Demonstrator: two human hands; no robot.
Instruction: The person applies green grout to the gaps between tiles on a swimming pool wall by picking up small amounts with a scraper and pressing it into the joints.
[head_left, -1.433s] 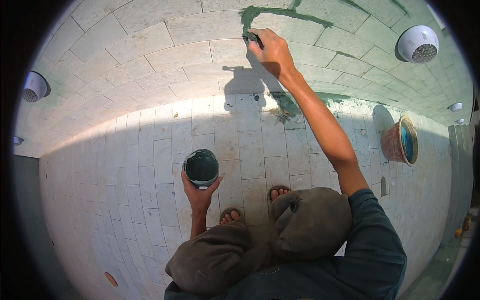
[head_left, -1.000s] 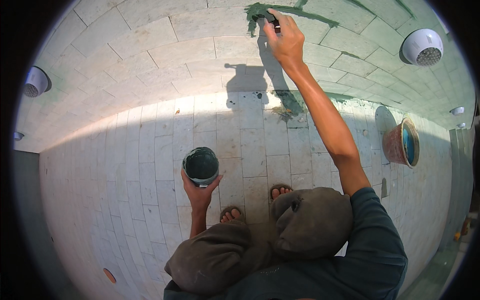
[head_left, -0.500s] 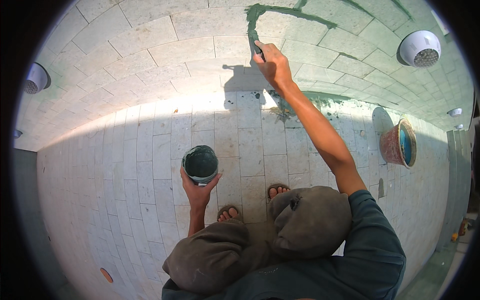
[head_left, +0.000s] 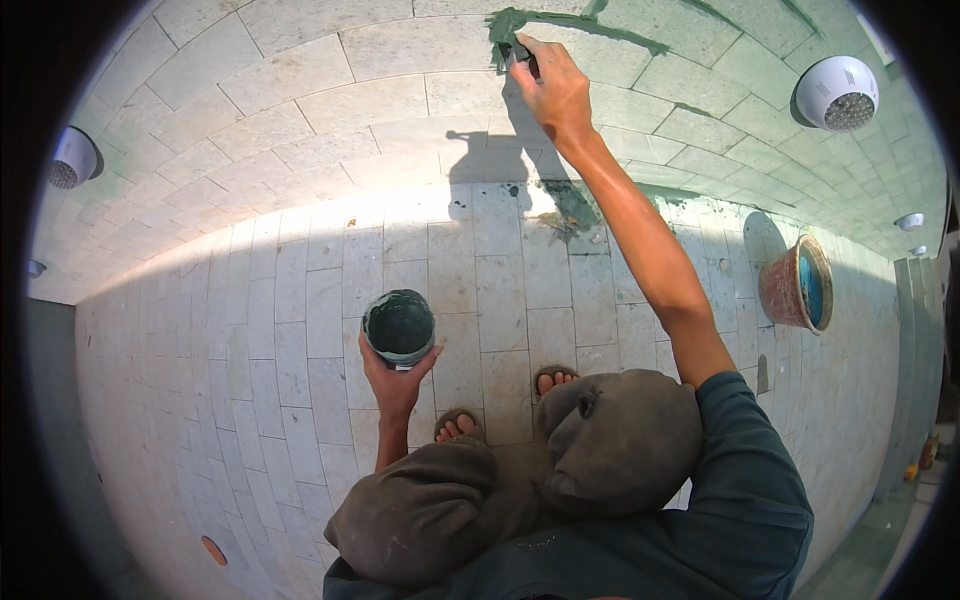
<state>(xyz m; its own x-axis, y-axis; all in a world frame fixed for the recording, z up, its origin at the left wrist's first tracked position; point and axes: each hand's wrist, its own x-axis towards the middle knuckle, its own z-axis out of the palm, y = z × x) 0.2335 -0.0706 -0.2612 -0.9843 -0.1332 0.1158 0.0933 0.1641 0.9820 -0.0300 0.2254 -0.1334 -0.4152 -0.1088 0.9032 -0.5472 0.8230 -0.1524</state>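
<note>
My left hand wraps the near side of a small round tub, fingers and thumb on either side. Dark green paste coats the inside of the tub. Up at the tiled wall, my right hand pinches a small dark spreader, mostly hidden by the fingers, so its exact kind is unclear. Its end touches a patch of wet green paste at a tile joint. From this patch a green streak runs right along the seam.
On the right stands a stained reddish bucket with something blue inside. White round lamps jut from the wall at both sides. Green splatters mark the tiled floor below the wall. An orange-brown piece lies at lower left.
My right hand has moved up the wall with the spreader, nearer the corner of the green streak. The paste there looks more smeared. My left hand and the tub have barely moved.
</note>
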